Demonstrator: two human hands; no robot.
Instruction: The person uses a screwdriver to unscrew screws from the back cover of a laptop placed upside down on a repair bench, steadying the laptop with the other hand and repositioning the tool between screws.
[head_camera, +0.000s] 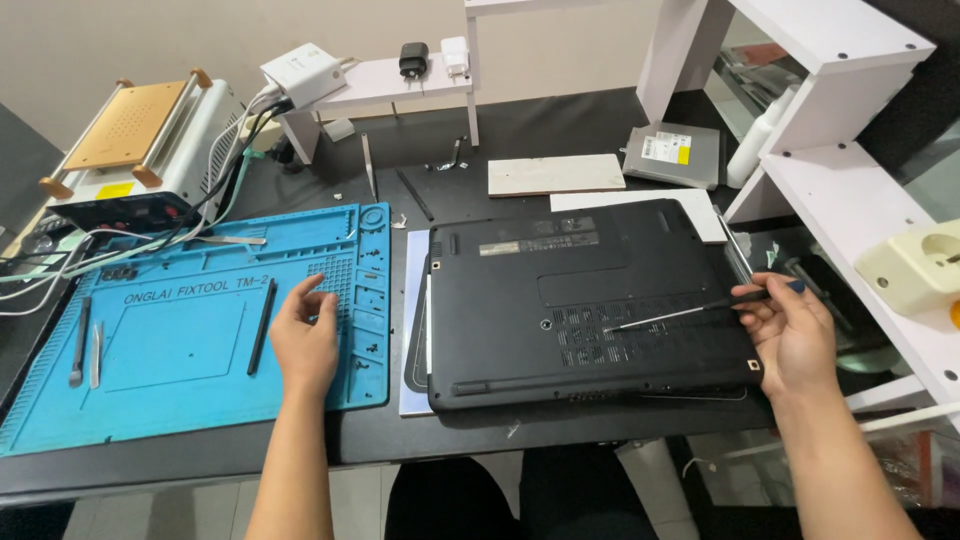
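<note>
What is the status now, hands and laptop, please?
Left hand over blue repair mat, fingers at its screw compartments. Right hand holds screwdriver, tip on upturned black laptop. Nothing in between.

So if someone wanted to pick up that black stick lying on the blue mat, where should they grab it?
Probably at the middle of the black stick, coming from above with fingers pinching across its thin width. It lies flat, nearly straight up the blue mat, with bare mat on both sides; the left hand rests just to its right.
</note>
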